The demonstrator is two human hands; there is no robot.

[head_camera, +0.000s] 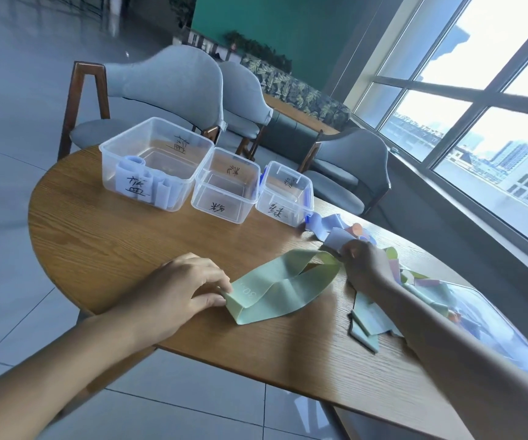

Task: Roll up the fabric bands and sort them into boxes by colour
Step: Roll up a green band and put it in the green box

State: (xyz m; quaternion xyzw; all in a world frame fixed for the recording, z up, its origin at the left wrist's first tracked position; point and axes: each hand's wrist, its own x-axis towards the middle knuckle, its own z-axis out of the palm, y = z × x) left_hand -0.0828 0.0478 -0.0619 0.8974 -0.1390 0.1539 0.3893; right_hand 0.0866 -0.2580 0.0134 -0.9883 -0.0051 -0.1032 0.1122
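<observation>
Left hand (189, 285) pinches the green band (283, 289); right hand (365, 265) holds its far end; roll tightly, edges aligned.

Your table, from the far boxes to the near band.
Three boxes stand in a row at the far side of the table (113, 246): large box (158, 163) on your left with rolled bands (161, 188) inside, middle box (226, 185), then right box (284, 193). A flat band (281, 287) lies nearer you, and a loose pile (415, 287) sits to its right.
</observation>
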